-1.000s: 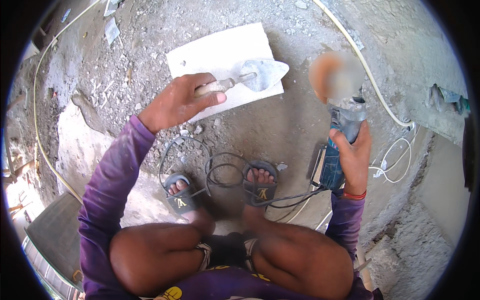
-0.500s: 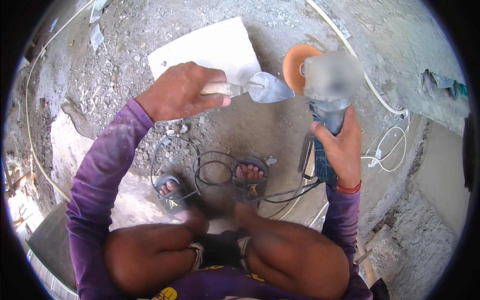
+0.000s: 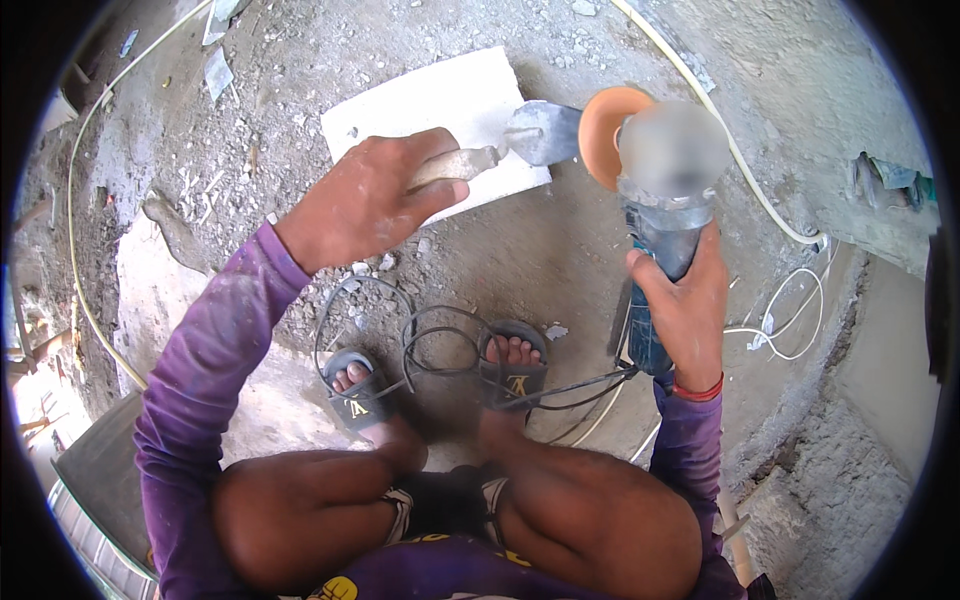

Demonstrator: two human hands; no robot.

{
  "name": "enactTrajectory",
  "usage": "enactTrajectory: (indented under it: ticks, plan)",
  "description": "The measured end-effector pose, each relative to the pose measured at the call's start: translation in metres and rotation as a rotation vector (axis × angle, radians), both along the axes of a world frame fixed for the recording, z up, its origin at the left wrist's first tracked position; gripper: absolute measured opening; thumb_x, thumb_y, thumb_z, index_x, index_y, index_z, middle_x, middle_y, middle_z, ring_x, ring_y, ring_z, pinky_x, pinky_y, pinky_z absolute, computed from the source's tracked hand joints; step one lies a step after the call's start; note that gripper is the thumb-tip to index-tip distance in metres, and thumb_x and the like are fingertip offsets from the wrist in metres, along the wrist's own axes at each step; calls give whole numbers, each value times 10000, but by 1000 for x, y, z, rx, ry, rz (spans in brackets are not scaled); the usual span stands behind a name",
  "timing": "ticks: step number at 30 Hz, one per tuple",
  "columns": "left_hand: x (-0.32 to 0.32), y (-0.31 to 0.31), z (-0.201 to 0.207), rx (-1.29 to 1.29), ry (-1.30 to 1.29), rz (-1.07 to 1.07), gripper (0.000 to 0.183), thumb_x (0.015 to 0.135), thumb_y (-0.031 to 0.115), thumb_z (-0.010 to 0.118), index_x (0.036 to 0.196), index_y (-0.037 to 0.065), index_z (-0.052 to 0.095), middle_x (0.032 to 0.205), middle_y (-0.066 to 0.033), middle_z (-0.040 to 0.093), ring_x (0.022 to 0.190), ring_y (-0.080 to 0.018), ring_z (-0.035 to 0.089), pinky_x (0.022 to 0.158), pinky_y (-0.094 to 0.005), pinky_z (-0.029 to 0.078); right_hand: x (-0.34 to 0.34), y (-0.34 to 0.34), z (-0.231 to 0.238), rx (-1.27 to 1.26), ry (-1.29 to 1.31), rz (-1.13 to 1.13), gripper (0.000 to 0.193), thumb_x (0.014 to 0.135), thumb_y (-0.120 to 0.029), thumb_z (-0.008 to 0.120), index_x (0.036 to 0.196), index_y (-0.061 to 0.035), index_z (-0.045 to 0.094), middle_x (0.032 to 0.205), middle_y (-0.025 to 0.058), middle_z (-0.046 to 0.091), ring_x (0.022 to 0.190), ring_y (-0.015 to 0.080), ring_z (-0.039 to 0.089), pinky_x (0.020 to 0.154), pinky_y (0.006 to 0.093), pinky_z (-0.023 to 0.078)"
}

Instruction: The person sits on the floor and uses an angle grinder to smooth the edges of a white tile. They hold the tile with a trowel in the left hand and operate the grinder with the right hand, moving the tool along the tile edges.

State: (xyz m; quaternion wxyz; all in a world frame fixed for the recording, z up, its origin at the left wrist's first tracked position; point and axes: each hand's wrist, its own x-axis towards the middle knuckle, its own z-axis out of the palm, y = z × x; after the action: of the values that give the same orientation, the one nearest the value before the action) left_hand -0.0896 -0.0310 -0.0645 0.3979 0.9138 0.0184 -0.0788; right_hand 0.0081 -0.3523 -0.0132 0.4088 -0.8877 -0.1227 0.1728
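Observation:
My left hand (image 3: 365, 200) is closed round the pale, crusted handle of a pointing trowel (image 3: 543, 131). The trowel's grey blade points right, and its tip meets or nearly meets the orange disc (image 3: 608, 135) of an angle grinder (image 3: 668, 230). My right hand (image 3: 688, 300) grips the grinder's dark teal body from below, thumb across its near side. The grinder's head is blurred out, and whether the disc spins I cannot make out. Beneath the trowel lies a white slab (image 3: 440, 97) on the dusty ground.
A black cord (image 3: 440, 310) loops over the ground by my sandalled feet and runs to the grinder. Pale hoses (image 3: 690, 85) curve along both sides. Rubble (image 3: 290, 70) and scraps litter the ground. A rough wall (image 3: 890, 370) rises at right, a dark panel (image 3: 105, 470) at lower left.
The trowel's blade has turned to tilt upward and come against or close to the disc. My left hand has shifted slightly right and down. The grinder stays in my right hand.

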Motion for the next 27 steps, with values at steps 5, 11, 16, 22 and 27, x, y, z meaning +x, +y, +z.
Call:
enactTrajectory:
  ticks: [5,11,16,22,27]
  plan:
    - [15,2,26,145,-80,-68,353,1010,293,777,1218,11,732,952,-230,761,865,-415,751,788,-520,571,5,-2,2,-100,-228,99,570,865,-136,830,1338,46,569,1128,286,748,996,461,767,875,484,584]
    - [11,-20,47,378,-188,-99,302,982,291,776,1168,54,760,915,-205,756,862,-425,748,809,-530,595,1,14,5,-184,-311,159,587,847,-145,834,1328,28,545,1096,299,729,984,528,733,846,541,573]
    - [6,-36,44,471,-201,-85,314,972,280,781,1215,86,743,884,-157,726,829,-403,730,748,-523,578,1,14,4,-249,-339,204,581,844,-138,831,1316,26,534,1084,303,720,967,536,723,822,567,561]
    - [3,-46,53,633,-115,-132,263,1004,258,740,1188,78,683,896,-122,699,776,-351,736,683,-483,580,3,19,5,-236,-347,235,559,845,-126,825,1296,33,536,1046,314,720,953,548,720,809,578,554]
    - [-1,-45,52,669,-167,-146,259,1020,226,725,1223,77,666,884,-112,679,696,-321,723,605,-448,567,2,19,7,-236,-317,221,561,842,-129,827,1296,36,542,1023,310,727,943,552,723,806,580,554]
